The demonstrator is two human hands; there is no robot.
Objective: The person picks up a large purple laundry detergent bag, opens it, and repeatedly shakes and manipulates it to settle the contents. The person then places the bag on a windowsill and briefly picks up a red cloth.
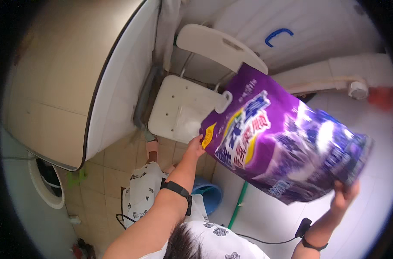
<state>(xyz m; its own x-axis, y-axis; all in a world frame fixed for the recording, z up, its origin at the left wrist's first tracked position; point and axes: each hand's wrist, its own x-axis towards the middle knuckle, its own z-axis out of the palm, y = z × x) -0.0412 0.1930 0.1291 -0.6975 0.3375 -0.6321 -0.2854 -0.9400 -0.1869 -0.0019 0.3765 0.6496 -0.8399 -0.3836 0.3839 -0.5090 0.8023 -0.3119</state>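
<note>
A large purple bag of laundry powder (265, 142) is held up in front of me, tilted, with shiny plastic and a floral print. My left hand (197, 146) grips its lower left corner, fingers partly behind the plastic. At the opposite end, my right hand (345, 194) pinches the lower right corner. Behind the bag's upper left edge stands a white plastic shower chair (179, 99) with holes in its seat. A whitish translucent item (190, 123) lies on that seat; its kind is unclear.
A blue bucket (209, 196) stands on the tiled floor below my left arm, near a green pole (239, 203). To the left rises a white panel with a dark edge (118, 86). A blue handle (278, 36) is on the back wall, and a pipe fitting (358, 90) sits at right.
</note>
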